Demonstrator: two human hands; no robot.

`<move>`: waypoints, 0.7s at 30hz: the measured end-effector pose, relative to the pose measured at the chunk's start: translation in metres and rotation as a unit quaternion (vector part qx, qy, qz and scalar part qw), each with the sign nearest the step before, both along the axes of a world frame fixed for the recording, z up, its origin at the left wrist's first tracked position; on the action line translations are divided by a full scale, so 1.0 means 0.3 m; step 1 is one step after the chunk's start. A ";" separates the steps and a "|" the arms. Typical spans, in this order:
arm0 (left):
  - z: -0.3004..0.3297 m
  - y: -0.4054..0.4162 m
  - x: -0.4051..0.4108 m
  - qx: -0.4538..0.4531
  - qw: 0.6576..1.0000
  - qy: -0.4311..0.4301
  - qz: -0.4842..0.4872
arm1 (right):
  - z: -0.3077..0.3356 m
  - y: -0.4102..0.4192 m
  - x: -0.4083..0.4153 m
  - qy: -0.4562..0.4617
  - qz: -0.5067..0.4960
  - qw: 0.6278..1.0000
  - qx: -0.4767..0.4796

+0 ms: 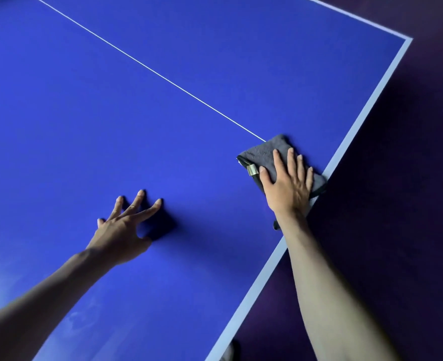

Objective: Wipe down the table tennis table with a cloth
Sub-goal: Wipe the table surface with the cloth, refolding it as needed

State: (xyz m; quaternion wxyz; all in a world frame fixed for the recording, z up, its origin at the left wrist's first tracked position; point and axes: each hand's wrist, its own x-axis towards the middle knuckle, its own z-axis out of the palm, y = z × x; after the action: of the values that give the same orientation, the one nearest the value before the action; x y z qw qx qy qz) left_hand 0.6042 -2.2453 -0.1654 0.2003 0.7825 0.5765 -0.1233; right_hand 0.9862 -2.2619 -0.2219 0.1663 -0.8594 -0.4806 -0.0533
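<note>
Blue table tennis table (189, 61), matte top, pale border stripe along the right edge, which runs diagonally from near centre to the far right corner. Thin white centre line (147, 67) crosses from far left to the right edge. Folded grey cloth (266, 155) lies flat at the right edge, covering the line's end, with a small tag on its left side. Right hand (289, 186) rests flat on the cloth. Left hand (122, 226) touches the bare top with spread fingertips, left of the cloth. Faint smudges near left.
</note>
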 end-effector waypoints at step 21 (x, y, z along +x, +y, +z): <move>0.029 -0.534 -0.361 0.059 0.990 -0.125 0.010 | 0.003 -0.795 -0.981 -0.031 0.028 0.999 -0.013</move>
State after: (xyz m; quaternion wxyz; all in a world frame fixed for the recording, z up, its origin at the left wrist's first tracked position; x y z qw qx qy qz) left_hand 0.4960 -2.4055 -0.1566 0.2250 0.7967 0.5608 0.0118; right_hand 0.6919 -2.5003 -0.2209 0.1414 -0.8457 -0.5100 -0.0685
